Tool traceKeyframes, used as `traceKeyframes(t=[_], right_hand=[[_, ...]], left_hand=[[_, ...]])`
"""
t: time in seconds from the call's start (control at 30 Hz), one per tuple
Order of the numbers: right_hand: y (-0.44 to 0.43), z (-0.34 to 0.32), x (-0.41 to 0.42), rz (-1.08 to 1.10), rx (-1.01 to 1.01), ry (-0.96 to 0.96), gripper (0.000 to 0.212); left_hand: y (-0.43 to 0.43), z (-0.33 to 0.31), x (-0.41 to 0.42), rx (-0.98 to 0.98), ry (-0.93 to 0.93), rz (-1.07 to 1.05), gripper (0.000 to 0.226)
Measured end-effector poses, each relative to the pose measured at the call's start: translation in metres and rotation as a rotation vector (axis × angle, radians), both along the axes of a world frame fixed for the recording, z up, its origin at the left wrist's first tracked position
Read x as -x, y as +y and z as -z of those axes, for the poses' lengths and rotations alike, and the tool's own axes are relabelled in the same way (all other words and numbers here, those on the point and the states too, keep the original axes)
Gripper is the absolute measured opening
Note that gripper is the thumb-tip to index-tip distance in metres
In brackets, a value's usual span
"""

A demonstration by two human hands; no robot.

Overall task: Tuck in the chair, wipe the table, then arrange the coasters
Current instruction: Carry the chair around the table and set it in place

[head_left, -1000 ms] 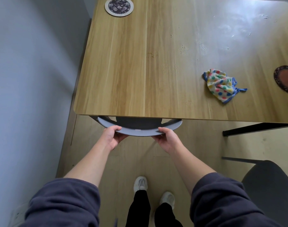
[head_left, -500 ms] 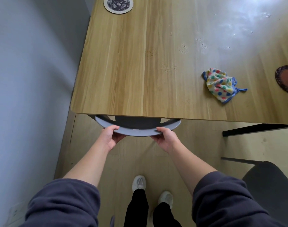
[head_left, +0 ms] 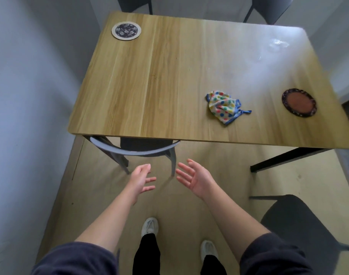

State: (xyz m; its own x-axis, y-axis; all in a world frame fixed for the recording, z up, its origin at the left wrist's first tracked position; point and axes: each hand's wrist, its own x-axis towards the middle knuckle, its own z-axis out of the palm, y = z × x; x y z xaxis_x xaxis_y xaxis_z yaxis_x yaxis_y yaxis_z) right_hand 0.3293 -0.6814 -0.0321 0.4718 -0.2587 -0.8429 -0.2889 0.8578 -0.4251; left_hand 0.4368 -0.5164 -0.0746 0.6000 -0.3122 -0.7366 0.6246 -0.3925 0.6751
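Note:
The grey chair (head_left: 134, 150) stands pushed under the near edge of the wooden table (head_left: 150, 86), only its curved backrest and rear legs showing. My left hand (head_left: 142, 178) and my right hand (head_left: 193, 177) hover just short of the backrest, fingers spread, holding nothing. A crumpled polka-dot cloth (head_left: 224, 107) lies on the table's right half. One round dark floral coaster (head_left: 126, 31) sits at the far left corner. A second, brown-centred coaster (head_left: 299, 102) lies near the right edge.
A wall runs along the left of the table. Another dark chair (head_left: 300, 231) stands at my lower right, and two more chair backs (head_left: 266, 6) show beyond the far edge. White smudges (head_left: 276, 44) mark the table's far right. My feet are on the wooden floor.
Both hands have let go of the chair's backrest and pulled back with fingers spread. My head has moved back, so the whole table shows now.

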Motion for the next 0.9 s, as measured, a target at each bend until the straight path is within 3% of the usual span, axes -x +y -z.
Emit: traceKeyframes(t=[0.2,0.33,0.63,0.9], right_hand=[[-0.075,-0.025,0.131,-0.043,0.101,-0.075,0.028],[-0.125,-0.036,0.228,-0.022,0.182,-0.099,0.026],[-0.194,-0.05,0.389,-0.041,0.342,-0.037,0.024],[-0.211,-0.044,0.523,-0.088,0.444,-0.014,0.019]], left_hand=[[-0.068,-0.022,0.129,-0.03,-0.211,0.09,0.013],[-0.125,-0.047,0.226,0.037,-0.25,0.123,0.013],[-0.178,-0.088,0.376,0.055,-0.353,0.409,0.014],[-0.19,-0.079,0.519,0.076,-0.391,0.404,0.014]])
